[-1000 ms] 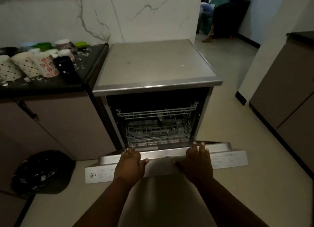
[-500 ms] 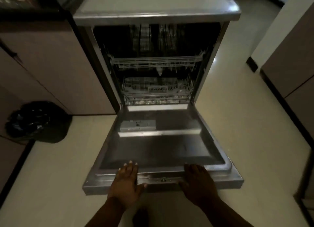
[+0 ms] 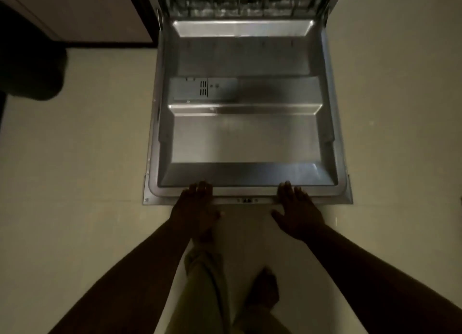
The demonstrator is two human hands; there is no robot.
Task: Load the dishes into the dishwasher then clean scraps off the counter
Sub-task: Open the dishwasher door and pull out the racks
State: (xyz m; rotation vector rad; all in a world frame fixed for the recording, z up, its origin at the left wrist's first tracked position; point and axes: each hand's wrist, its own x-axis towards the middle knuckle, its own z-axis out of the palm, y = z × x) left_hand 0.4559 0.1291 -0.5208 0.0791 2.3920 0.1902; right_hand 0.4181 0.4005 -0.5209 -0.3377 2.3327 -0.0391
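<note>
The dishwasher door (image 3: 246, 138) lies flat and fully open in front of me, its steel inner face up. My left hand (image 3: 196, 207) rests on the door's near edge at the left, fingers spread over the rim. My right hand (image 3: 296, 212) rests on the same edge at the right, fingers spread too. The lower wire rack (image 3: 240, 4) shows at the top of the view, inside the machine. The detergent compartment (image 3: 202, 88) sits on the door's left half. The counter and the dishes are out of view.
A dark bin bag (image 3: 30, 58) sits on the floor at the left, by the brown cabinet (image 3: 82, 11). Pale floor tiles (image 3: 75, 158) lie on both sides of the door. My legs and feet (image 3: 262, 291) stand just behind the door's edge.
The door has swung down from half open to flat under both hands. My view has tipped downward, so the counter and mugs have left the frame.
</note>
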